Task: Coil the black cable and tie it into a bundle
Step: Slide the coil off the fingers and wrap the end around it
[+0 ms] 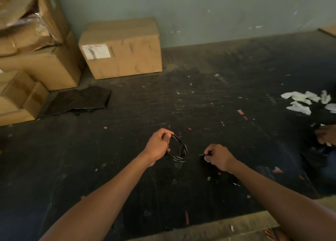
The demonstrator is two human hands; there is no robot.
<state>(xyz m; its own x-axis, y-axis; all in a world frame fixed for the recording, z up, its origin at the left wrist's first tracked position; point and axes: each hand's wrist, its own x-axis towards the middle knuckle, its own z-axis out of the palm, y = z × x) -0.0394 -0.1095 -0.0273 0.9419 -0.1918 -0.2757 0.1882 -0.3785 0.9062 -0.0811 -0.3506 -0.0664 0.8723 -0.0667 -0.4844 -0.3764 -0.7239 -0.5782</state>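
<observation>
Black cable (177, 150), wound into a small round coil, hangs in the left hand (157, 146) above the middle of the dark floor mat (200, 95); the fingers curl round the coil's upper left arc and the loops droop down to the right of the palm.

Starting from the mat's left edge, stacked cardboard boxes (36, 62) fill the far left corner, and a flat black sheet (78, 100) lies just in front of them. A single cardboard box (121, 49) with a white label (96, 51) stands against the wall (218, 9) along the mat's far edge.

Right of the coil and apart from it, the right hand (220, 157) is curled, its fingertips pinching something small and dark; whether that is the cable's free end cannot be told against the black mat. Small red and white scraps dot the surface around both hands.

Near the mat's right edge lie crumpled white paper pieces (305, 102), and below them another person's hand (326, 136) reaches in from the side.
</observation>
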